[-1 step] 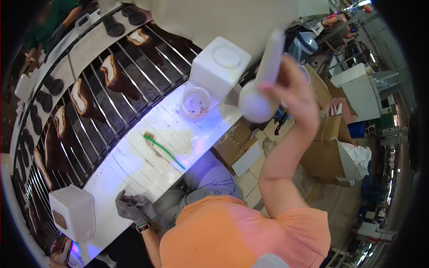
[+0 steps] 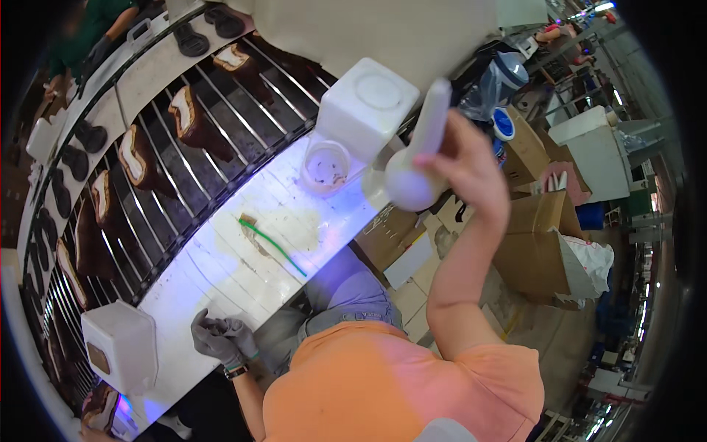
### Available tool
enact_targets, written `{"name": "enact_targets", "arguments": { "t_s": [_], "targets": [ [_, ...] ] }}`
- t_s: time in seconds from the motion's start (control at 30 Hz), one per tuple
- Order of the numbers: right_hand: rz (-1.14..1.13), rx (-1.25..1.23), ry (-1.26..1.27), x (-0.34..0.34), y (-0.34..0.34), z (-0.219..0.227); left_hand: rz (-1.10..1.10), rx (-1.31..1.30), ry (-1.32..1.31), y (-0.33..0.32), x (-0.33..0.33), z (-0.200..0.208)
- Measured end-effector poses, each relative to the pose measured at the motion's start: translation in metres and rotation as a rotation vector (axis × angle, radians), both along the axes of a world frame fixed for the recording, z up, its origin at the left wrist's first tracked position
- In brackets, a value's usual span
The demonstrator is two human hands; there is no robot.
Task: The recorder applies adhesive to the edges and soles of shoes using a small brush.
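Note:
My bare right hand (image 2: 471, 166) is raised beyond the table's right end. Its fingers are closed round a white bottle-shaped thing (image 2: 414, 184) with a rounded body and a long tapering part pointing up; its exact kind is unclear. Low over the table's near edge is my left hand (image 2: 221, 340) in a grey glove. Its fingers are curled in, and whatever they may hold is hidden. A thin green stick (image 2: 274, 247) lies on the white table (image 2: 199, 276), brownish at its far end. Left of my right hand stands a clear round tub (image 2: 325, 168) with dark bits in it.
A white square container (image 2: 366, 103) is behind the tub; another white container (image 2: 121, 346) stands at the near left. Brown shoe uppers (image 2: 140, 166) sit on a curved rack of metal bars, with dark soles (image 2: 90, 138) beyond. Cardboard boxes (image 2: 534, 239) are at right. A person in green is far left.
My right hand has come slightly left and down with the white bottle-shaped thing. The left hand stays in place, still curled.

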State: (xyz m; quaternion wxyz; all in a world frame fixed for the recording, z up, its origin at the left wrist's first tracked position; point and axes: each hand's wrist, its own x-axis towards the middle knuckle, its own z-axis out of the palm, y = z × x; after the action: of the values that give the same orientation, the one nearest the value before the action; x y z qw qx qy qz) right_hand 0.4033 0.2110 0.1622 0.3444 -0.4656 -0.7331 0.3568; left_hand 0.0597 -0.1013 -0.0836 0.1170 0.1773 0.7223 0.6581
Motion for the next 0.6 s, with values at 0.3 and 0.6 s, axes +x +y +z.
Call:
{"name": "enact_targets", "arguments": {
  "t_s": [0.3, 0.6],
  "targets": [
    [-0.497, 0.069, -0.076, 0.010, 0.006, -0.142, 0.017, 0.020, 0.060, 0.007, 0.005, 0.007],
    [-0.479, 0.229, -0.045, 0.022, 0.026, -0.167, -0.003, 0.065, 0.070, 0.007, 0.003, 0.006]
  ]
}}
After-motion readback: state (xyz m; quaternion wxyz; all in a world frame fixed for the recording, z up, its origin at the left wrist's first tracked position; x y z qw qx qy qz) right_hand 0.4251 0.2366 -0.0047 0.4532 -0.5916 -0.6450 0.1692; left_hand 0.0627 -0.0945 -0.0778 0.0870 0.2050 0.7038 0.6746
